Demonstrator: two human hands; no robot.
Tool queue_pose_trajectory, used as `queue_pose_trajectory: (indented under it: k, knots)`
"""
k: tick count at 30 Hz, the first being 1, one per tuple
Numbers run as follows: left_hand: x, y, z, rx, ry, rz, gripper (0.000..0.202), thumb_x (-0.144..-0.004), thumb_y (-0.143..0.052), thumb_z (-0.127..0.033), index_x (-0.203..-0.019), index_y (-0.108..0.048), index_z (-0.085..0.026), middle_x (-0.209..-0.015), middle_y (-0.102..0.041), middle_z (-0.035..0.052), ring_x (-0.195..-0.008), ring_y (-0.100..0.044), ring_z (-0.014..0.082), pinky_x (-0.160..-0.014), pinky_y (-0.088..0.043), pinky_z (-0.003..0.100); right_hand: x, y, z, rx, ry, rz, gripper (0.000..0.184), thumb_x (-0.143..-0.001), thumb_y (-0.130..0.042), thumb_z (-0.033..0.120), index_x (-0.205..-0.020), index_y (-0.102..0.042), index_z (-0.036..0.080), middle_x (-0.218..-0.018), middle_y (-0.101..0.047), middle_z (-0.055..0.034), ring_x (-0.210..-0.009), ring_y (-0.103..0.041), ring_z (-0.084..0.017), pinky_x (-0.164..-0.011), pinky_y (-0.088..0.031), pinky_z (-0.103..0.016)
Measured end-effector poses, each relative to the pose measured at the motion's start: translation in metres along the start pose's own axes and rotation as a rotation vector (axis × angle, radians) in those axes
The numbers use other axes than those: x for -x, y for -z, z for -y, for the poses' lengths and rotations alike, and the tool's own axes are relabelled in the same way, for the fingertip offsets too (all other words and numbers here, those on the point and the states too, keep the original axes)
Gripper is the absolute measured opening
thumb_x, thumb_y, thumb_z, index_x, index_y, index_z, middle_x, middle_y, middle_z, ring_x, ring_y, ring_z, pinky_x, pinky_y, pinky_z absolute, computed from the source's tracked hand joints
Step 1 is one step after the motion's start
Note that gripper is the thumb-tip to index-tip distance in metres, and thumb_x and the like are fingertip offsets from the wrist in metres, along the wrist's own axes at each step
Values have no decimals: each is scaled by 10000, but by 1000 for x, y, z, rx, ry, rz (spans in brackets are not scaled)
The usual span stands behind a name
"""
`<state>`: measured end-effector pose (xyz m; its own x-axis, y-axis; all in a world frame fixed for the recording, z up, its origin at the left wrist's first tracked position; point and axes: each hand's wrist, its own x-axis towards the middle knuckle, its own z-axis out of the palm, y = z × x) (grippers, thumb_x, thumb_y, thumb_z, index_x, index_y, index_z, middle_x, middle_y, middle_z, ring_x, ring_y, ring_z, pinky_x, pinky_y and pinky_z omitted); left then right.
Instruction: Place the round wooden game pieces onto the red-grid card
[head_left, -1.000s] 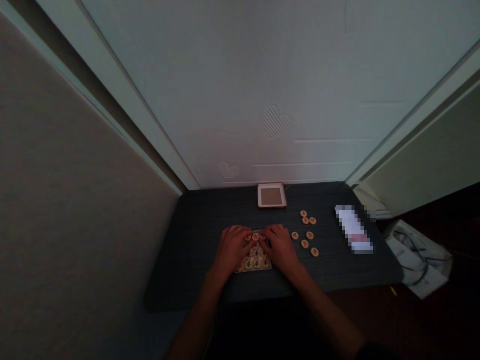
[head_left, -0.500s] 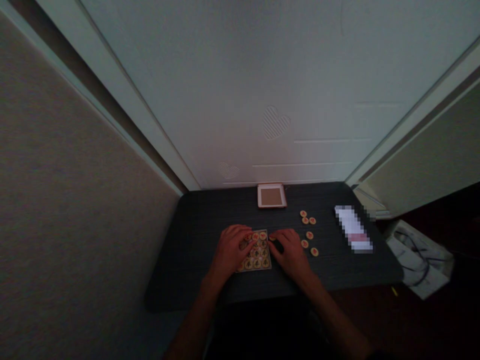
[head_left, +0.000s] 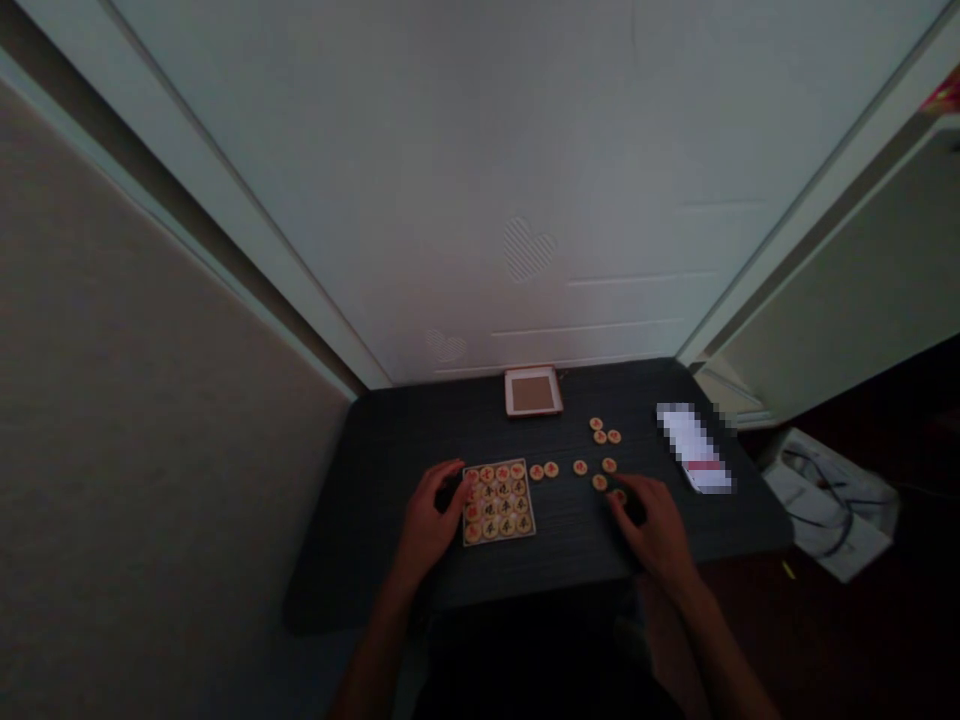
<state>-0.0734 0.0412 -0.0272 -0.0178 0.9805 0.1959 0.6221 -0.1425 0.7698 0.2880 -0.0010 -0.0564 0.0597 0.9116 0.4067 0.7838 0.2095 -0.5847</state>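
Note:
A shallow square tray (head_left: pixel 498 541) holds rows of round xiangqi pieces with red and black characters. At its left edge is my left hand (head_left: pixel 430 515), fingers curved, thumb and forefinger apart, the tips at the tray's upper left corner. My right hand (head_left: pixel 654 525) is over the table to the right, thumb and forefinger closed around a loose xiangqi piece (head_left: pixel 618 495) that they partly cover. Two red pieces (head_left: pixel 544 470) lie just outside the tray's right side. Another piece (head_left: pixel 580 467) lies between these and my right hand, with more loose pieces (head_left: pixel 600 437) farther back.
An open box lid (head_left: pixel 533 394) with a brown inside stands at the back of the dark table (head_left: pixel 405 440). A blurred-out phone (head_left: pixel 694 447) lies at the right. Behind the table rises a pale door (head_left: pixel 450 200). A white box with cables (head_left: pixel 832 505) is on the floor.
My right hand has moved from the tray's right side to a loose piece farther right. My left hand has drawn back leftward off the tray, uncovering its pieces. The view has shifted slightly.

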Motion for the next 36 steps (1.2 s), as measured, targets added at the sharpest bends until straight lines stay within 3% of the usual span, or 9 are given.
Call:
queue_pose_trajectory:
  k: [6,16,25,29,32,36]
  knots:
    - [21,-4,3,88,84,49,333,-947,-587,-396,-1240,-622,-242,-1244,-672,90,-1087,-689,235,-920,-583,409,15,-1,-17,25,11,41,332,-917,-621,450,-1176,-646,244,-1079,-687,-106,-1024,-627,-298,-911,-521,-484]
    - [42,-10,5,139,181,34,426,-927,-608,-444,-1293,-578,-227,-1203,-706,105,-1093,-695,254,-943,-571,447,16,-5,-15,24,11,9,285,-941,-581,443,-1113,-673,235,-1028,-709,-105,-990,-629,-298,-879,-509,-480]
    - [53,-16,2,77,73,-2,367,-941,-586,-418,-1265,-586,-247,-1255,-667,105,-1148,-653,259,-1024,-510,492,19,-5,-8,-34,-15,-16,286,-945,-577,469,-1079,-685,239,-1028,-724,-101,-971,-642,-292,-886,-521,-487]
    - [60,-12,-11,-3,-5,-102,308,-932,-599,-388,-1203,-619,-243,-1332,-613,103,-1252,-575,283,-1087,-453,521,21,-6,6,-115,-43,-2,285,-946,-585,449,-1117,-670,237,-1065,-716,-95,-997,-658,-271,-901,-538,-458]
    - [66,-11,-28,-23,-30,-168,225,-937,-603,-360,-1135,-641,-259,-1281,-628,84,-1229,-574,284,-1089,-446,518,22,-8,22,-181,-34,25,286,-945,-590,420,-1162,-647,243,-1093,-704,-92,-979,-673,-260,-865,-560,-426]
    - [78,-18,-52,93,-19,-80,174,-979,-551,-335,-1130,-631,-306,-1160,-674,44,-1113,-634,242,-1025,-503,463,24,-12,45,-240,25,81,281,-950,-593,364,-1214,-619,272,-1145,-692,-79,-995,-676,-239,-874,-562,-386]
